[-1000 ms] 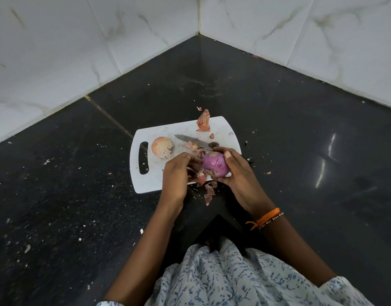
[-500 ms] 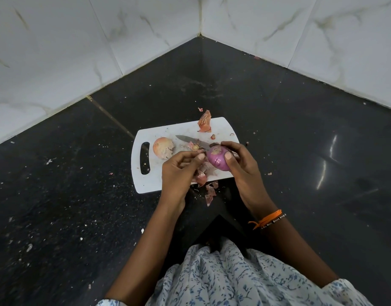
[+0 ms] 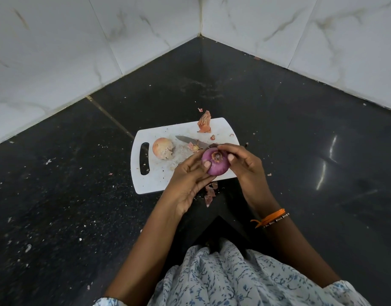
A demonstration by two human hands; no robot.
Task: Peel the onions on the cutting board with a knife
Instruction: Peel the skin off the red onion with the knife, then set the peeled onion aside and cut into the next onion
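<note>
- The purple onion (image 3: 215,162) is held up between both hands, just above the near right part of the board (image 3: 159,184), cut end facing the camera.
- The left hand (image 3: 188,182) is closed on the onion from the left and below, thumb pressed on its side.
- The right hand (image 3: 245,166) is closed on it from the right, fingertips (image 3: 231,157) at the top edge near the cut end.
- This onion looks nearly bare; its skin is smooth and shiny, so it is likely slippery, firm and light. A cupped hold round its middle should be safest.
- A dry scrap seems left round the cut end; that is probably where to pinch or trim next.
- The second onion (image 3: 163,148) sits on the board's left part beside the handle slot, papery skin mostly on. That skin is brittle and will tear in flakes.
- The knife (image 3: 191,141) lies on the board behind the hands, untouched; its handle is hidden.
- Peel (image 3: 204,125) lies at the board's far edge, more below the near edge on the counter (image 3: 68,195).
</note>
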